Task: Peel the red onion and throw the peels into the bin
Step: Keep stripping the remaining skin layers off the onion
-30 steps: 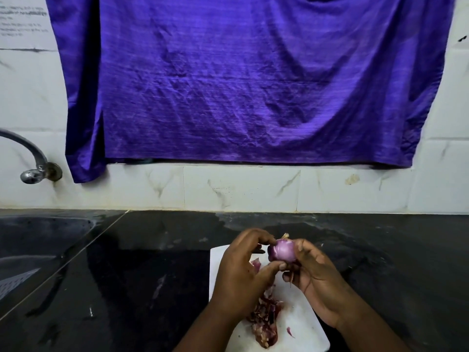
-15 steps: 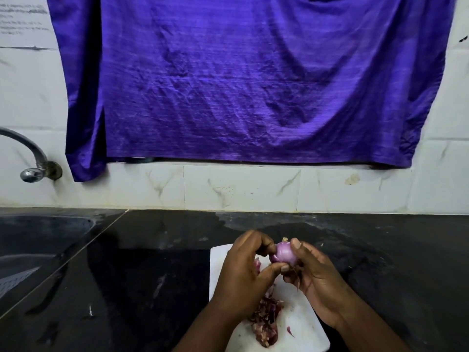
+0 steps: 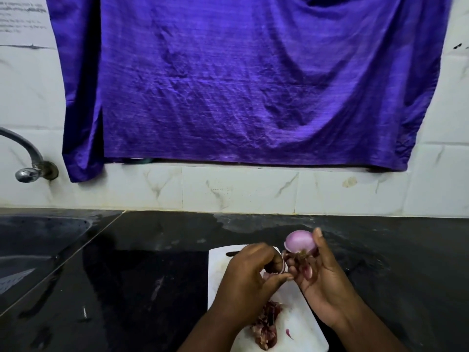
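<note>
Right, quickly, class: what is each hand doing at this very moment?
Left hand: closed, pinching a thin curved strip of onion peel.
Right hand: closed, holding the round, pale purple onion.

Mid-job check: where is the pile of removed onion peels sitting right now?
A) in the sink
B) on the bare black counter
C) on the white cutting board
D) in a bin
C: the peel pile lies on the white cutting board. Above it, the left hand pinches a loose peel and the right hand holds the red onion. No bin is in view.
</note>
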`<action>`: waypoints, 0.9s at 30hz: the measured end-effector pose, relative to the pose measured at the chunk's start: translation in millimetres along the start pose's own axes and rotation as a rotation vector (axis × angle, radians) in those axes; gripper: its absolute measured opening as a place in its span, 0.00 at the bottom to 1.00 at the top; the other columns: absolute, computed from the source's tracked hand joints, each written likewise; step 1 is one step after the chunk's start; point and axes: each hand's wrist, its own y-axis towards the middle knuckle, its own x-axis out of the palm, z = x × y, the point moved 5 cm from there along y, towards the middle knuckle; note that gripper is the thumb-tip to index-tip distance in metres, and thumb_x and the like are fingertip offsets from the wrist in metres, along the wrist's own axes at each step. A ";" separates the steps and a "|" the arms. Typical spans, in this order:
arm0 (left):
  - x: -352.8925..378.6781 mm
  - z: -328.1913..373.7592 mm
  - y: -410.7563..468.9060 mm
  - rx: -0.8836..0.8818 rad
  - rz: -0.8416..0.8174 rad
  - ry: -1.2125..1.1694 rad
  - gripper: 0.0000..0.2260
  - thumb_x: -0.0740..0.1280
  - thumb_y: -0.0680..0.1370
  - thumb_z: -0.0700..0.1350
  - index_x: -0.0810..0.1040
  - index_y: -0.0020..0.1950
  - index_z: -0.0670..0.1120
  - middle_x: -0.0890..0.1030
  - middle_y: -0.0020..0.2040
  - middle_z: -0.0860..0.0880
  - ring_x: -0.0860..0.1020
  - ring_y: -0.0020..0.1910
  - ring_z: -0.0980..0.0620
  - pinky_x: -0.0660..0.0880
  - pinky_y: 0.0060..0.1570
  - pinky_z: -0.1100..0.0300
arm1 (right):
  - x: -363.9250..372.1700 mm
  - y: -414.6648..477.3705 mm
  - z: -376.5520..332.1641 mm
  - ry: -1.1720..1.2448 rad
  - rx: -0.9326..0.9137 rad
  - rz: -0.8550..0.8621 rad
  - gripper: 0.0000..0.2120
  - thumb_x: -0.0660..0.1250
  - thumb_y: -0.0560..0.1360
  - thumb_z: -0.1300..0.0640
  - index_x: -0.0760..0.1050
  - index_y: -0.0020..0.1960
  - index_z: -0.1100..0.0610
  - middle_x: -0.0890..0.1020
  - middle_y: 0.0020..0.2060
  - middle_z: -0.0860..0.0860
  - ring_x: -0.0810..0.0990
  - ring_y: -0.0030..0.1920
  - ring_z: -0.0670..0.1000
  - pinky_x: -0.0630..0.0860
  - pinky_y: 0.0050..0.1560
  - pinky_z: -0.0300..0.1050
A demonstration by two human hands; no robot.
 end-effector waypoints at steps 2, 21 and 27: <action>2.5 -1.7 -1.1 -0.009 -0.036 0.039 0.13 0.78 0.74 0.52 0.73 0.42 0.54 0.76 0.40 0.61 0.74 0.42 0.59 0.71 0.41 0.65 | -2.9 0.2 -2.2 0.058 0.029 0.010 0.31 0.68 0.72 0.36 0.82 0.54 0.64 0.84 0.42 0.61 0.80 0.39 0.53 0.82 0.37 0.42; -9.8 -10.5 -1.9 -0.282 0.127 -0.170 0.12 0.79 0.74 0.49 0.81 0.55 0.57 0.84 0.53 0.60 0.81 0.58 0.56 0.77 0.55 0.65 | 18.4 -12.2 1.3 0.046 0.102 -0.182 0.22 0.65 0.77 0.44 0.87 0.47 0.63 0.86 0.44 0.61 0.86 0.38 0.52 0.84 0.38 0.43; -12.2 -11.4 0.1 -0.348 0.172 -0.367 0.11 0.78 0.74 0.42 0.81 0.52 0.52 0.85 0.50 0.57 0.82 0.54 0.56 0.77 0.53 0.67 | 20.7 -13.8 3.3 -0.008 0.131 -0.200 0.30 0.61 0.80 0.42 0.79 0.63 0.69 0.83 0.58 0.67 0.85 0.56 0.61 0.85 0.51 0.52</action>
